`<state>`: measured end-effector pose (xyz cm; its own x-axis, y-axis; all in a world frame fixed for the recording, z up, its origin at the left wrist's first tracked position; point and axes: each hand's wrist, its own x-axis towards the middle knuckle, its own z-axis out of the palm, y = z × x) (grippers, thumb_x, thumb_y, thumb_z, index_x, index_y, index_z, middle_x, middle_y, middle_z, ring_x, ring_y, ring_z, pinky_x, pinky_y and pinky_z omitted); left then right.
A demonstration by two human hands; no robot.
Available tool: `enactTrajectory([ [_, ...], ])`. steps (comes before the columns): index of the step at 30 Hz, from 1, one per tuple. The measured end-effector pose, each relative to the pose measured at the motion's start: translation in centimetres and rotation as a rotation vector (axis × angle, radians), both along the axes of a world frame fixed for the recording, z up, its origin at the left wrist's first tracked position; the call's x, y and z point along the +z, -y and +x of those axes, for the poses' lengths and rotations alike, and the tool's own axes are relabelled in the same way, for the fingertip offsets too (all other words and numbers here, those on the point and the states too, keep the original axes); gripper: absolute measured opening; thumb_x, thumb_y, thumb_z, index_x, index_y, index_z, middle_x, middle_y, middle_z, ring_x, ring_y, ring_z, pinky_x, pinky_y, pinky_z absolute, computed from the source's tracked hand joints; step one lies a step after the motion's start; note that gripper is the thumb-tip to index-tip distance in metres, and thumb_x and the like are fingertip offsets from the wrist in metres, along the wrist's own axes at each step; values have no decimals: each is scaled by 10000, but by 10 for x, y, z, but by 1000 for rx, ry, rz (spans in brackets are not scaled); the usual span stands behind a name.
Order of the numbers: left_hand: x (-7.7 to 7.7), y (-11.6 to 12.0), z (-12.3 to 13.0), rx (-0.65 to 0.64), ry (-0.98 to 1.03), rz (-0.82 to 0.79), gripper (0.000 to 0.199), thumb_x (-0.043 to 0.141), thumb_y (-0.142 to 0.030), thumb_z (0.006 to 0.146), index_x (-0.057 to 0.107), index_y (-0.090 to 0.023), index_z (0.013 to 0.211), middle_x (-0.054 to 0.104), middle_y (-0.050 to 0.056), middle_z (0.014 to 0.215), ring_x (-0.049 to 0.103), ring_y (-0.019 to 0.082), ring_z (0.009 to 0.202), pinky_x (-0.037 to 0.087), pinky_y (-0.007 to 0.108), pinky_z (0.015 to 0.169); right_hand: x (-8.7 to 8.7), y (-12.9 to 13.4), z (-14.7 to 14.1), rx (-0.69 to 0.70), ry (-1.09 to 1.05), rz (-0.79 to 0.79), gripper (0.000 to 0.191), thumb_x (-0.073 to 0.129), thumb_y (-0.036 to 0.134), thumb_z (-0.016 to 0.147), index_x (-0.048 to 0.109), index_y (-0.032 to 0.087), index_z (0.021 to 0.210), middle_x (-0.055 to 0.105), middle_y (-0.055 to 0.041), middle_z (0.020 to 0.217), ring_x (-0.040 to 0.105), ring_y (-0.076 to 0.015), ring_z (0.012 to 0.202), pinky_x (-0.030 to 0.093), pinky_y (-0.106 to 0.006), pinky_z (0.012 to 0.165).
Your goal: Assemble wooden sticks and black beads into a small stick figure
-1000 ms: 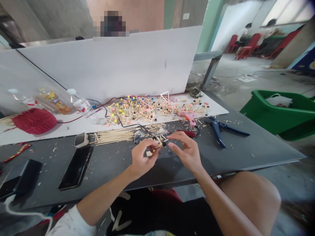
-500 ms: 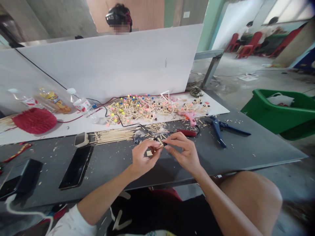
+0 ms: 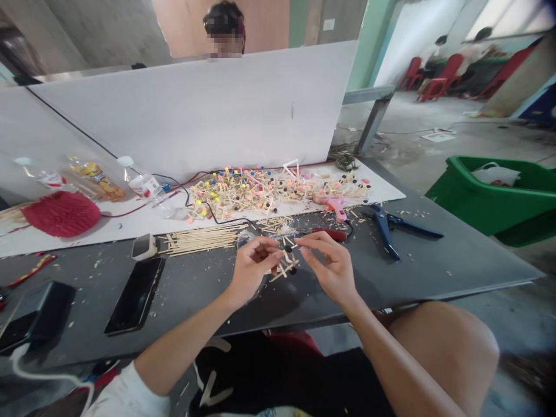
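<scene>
Both hands are half open, L hand (image 3: 251, 269) & R hand (image 3: 328, 269) curled either side of 1 small stick model w/ black tips (image 3: 284, 265), over the grey table (image 3: 391, 278); fingers partly hide it, can't tell which hand grips. Beyond: 1 pink glue gun (image 3: 334, 208), 1 blue pliers (image 3: 384, 231), ball-tipped stick heap (image 3: 234, 194) too tangled to count.

Your left hand (image 3: 251, 269) and right hand (image 3: 330, 267) flank a black-beaded stick frame (image 3: 284, 267) above the table (image 3: 417, 266); a pink glue gun (image 3: 334, 207) lies beyond.
</scene>
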<state>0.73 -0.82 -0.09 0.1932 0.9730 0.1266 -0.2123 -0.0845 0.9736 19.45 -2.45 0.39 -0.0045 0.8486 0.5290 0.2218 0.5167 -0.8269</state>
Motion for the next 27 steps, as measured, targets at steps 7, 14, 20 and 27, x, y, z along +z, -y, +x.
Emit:
enactTrajectory([
  [7, 1, -5, 0, -227, 213, -274, 338, 848, -248, 694, 724, -145, 991, 729, 57, 785, 623, 106, 549, 457, 199, 488, 0, -1, 0, 50, -69, -49, 161, 664, 296, 888, 770, 269, 1007, 682, -69, 958, 634, -227, 908, 492, -375, 804],
  [14, -1, -6, 1, -333, 288, -367, 297, 891, -240, 641, 755, -154, 890, 697, 27, 672, 566, 65, 485, 415, 169, 469, 1, -1, -1, 157, -132, -82, 138, 711, 293, 858, 773, 261, 978, 693, -58, 899, 634, -208, 838, 482, -346, 736],
  [20, 1, -6, 3, -325, 275, -391, 278, 904, -238, 618, 750, -139, 827, 682, 16, 633, 540, 55, 441, 420, 168, 450, 2, -1, -2, 177, -120, -100, 120, 724, 297, 849, 778, 251, 946, 689, -57, 885, 627, -195, 814, 479, -326, 708],
  [27, 1, -2, 4, -223, 133, -204, 247, 850, -276, 707, 713, -120, 841, 680, 21, 630, 600, 99, 465, 472, 198, 457, 4, -2, 0, 136, -55, -146, 178, 698, 356, 863, 760, 207, 939, 708, -62, 853, 626, -196, 793, 482, -320, 715],
])
